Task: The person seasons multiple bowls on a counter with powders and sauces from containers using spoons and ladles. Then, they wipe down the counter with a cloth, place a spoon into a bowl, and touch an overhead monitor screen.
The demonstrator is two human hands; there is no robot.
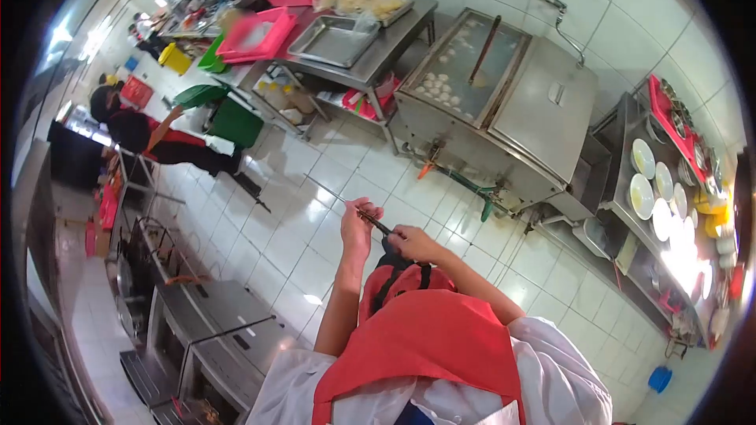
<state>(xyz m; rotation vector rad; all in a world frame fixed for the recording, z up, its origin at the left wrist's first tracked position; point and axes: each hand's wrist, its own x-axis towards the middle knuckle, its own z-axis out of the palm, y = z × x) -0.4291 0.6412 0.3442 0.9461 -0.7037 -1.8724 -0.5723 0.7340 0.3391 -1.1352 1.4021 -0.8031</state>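
In front of my red apron point(425, 338), both hands are on a long, thin rod point(324, 189) with a pale, narrow far end and a darker, thicker near part; its exact kind cannot be made out. My left hand point(358, 220) is closed around its middle, fingers curled. Around the dark near end my right hand point(414, 244) is closed too, partly hiding it. The rod slants away to the upper left, above the tiled floor.
A steel cooking tank point(465, 71) holds liquid, pale round pieces and a brown stick. Beside it stands a steel table point(402, 27) with trays. Bowls point(642, 195) line the right shelf. At left, a person point(169, 142) in dark clothes touches a green bin lid point(201, 95).
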